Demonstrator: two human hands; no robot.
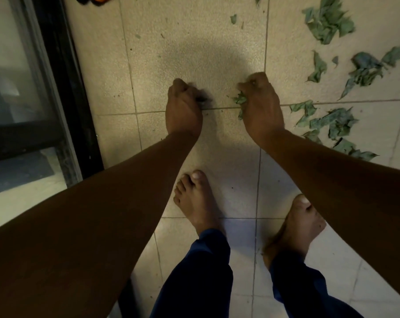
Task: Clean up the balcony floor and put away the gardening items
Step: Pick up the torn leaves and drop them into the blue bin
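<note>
- Leaf-gathering is judged under way: torn leaves (239, 99) are gripped in the curled right hand (260, 101).
- The left hand (185, 104) is fisted; its contents cannot be told.
- The scattered leaves (332, 121) on the right floor (194, 42) are judged next.

No readable text, labels, brand names, numbers or signs appear anywhere in this view; nothing is printed on any surface that shows.

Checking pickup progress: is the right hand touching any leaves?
Touching. The head view shows the right hand with fingers curled round a clump of green leaves, which sticks out from under its fingers.
</note>
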